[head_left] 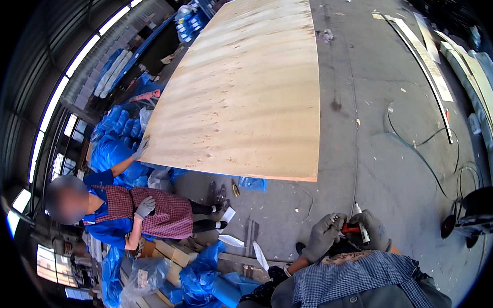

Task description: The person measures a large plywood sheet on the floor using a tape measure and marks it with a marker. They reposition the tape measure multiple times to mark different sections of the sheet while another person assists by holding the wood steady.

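Observation:
Both my hands wear grey work gloves and meet in front of my chest. My right hand [372, 229] grips a white marker pen [360, 223] with a dark band, tip pointing up. My left hand [321, 238] pinches a small orange piece [349, 229] next to the pen, its fingers closed on it. Ahead on the concrete floor lies a large pale plywood sheet [243, 88]. A co-worker in a blue shirt and checked apron crouches at the left, one gloved hand [141, 148] on the sheet's near left corner.
Blue plastic sheeting [114, 143] and bags pile up along the left. Black cables [422, 146] loop over the floor at the right, near long pale boards [429, 63]. Cardboard boxes [163, 257] and white scraps lie near my feet. A dark machine [475, 215] stands at the far right.

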`<state>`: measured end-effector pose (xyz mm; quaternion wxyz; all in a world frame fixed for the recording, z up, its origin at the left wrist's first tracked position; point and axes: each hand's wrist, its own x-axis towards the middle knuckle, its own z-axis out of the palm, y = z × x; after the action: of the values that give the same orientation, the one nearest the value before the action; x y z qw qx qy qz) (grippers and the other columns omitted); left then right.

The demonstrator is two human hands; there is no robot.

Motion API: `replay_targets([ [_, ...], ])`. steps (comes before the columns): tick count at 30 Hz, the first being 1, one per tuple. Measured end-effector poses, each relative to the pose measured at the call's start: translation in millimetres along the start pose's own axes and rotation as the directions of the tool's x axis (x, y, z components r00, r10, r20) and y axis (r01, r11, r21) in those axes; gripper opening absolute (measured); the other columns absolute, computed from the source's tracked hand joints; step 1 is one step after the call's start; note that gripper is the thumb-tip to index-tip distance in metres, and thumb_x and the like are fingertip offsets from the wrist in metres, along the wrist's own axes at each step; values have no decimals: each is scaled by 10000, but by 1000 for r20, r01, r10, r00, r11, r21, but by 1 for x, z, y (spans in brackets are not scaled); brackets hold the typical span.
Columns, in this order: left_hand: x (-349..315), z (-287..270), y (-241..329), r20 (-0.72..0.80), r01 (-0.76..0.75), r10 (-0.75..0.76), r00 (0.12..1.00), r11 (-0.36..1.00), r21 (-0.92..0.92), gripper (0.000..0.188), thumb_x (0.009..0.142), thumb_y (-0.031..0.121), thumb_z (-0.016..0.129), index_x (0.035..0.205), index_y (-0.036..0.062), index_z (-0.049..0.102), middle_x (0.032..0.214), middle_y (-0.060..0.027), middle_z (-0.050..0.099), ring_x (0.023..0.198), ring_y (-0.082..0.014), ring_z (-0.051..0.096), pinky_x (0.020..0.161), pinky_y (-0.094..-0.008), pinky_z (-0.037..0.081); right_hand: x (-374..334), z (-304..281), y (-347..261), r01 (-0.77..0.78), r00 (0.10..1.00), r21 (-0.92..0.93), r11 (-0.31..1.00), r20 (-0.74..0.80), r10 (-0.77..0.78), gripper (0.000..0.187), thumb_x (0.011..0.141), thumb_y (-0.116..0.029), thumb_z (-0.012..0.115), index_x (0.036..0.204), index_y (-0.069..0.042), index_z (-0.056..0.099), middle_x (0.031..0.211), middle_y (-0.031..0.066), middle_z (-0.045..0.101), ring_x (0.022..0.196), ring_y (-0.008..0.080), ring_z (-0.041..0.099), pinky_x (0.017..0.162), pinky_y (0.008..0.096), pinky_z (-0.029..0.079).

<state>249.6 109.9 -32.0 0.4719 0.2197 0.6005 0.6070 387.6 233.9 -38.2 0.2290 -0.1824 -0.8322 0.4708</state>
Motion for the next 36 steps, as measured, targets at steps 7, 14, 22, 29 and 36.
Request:
replay_targets([
  [7,55,80,-13,-73,-50,60,996,991,126,174,951,136,557,1048,16,636,760,42,493,567,-15,417,504,-180,356,13,-81,27,-50,998,-10,999,-38,49,369,656,-115,794,935,-75,556,888,125,593,758,311,630,640,374,515],
  [14,115,105,1,-80,-132,169,982,930,342,246,975,200,517,1067,-2,622,760,6,522,648,-42,482,574,-212,411,62,-118,73,53,998,45,998,-37,-52,390,661,-150,798,963,-81,562,880,127,595,727,313,627,616,374,509],
  [22,240,115,40,21,-117,115,993,976,184,276,978,253,510,1030,6,623,713,3,568,582,-91,502,525,-264,422,157,-159,124,94,993,43,995,-71,-91,416,714,-143,781,1039,-46,541,944,143,581,797,289,614,675,362,495],
  [29,364,146,91,185,-513,486,854,726,458,212,919,222,561,940,19,618,754,-141,573,654,-308,580,577,-368,445,246,-230,137,-327,918,547,771,-11,397,557,830,-395,716,1187,-56,456,1058,63,566,964,154,570,833,303,489],
  [36,454,149,163,341,-648,552,761,610,457,220,862,171,600,1056,72,633,889,-112,640,756,-298,642,644,-365,510,314,-280,234,-637,760,699,324,501,414,651,819,-424,707,1263,-30,438,1150,65,563,1052,176,556,947,315,438],
])
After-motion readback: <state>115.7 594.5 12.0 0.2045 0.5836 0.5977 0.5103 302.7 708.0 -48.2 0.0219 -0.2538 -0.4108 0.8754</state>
